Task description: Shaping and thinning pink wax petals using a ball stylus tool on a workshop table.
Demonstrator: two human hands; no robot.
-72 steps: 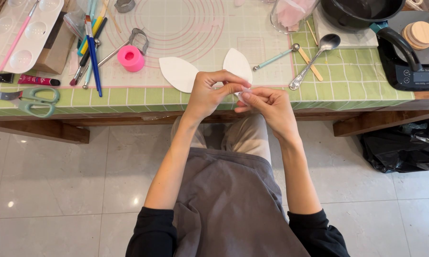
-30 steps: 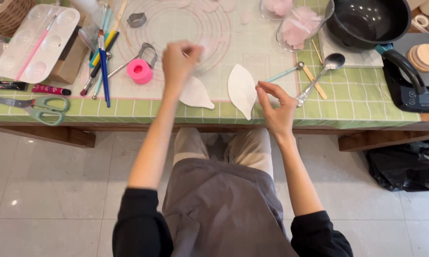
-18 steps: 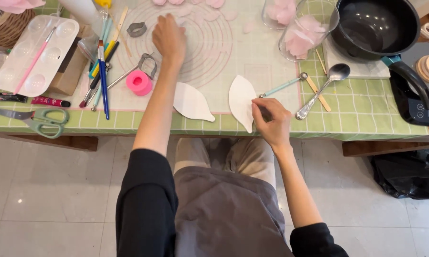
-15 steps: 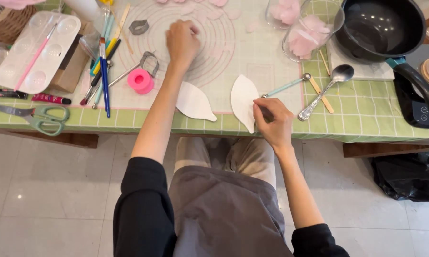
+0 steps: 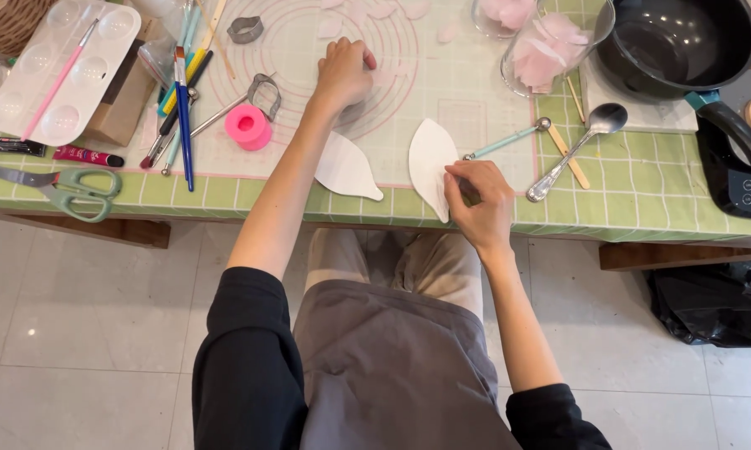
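Note:
Two white leaf-shaped flat pieces lie near the table's front edge, the left piece [image 5: 346, 167] and the right piece [image 5: 430, 154]. My right hand [image 5: 477, 204] rests on the lower right edge of the right piece, its thumb and fingers pinched on it. My left hand [image 5: 344, 71] is stretched out over the translucent round-marked mat [image 5: 442, 92], fingers curled into a loose fist that presses on the mat. Whatever may be under that fist is hidden. Pale pink petal shapes [image 5: 367, 10] lie on the mat beyond it.
Left of the mat are a pink roll [image 5: 246, 127], metal cutters [image 5: 264, 87], brushes [image 5: 180, 92], a white palette [image 5: 63, 71] and green scissors [image 5: 71, 183]. To the right are glass bowls of pink petals [image 5: 550, 50], a spoon [image 5: 580, 146], a black pan [image 5: 675, 42] and a scale [image 5: 742, 179].
Both hands were together in front of the table edge. My left hand has reached forward onto the mat, and my right hand has dropped onto the right white piece.

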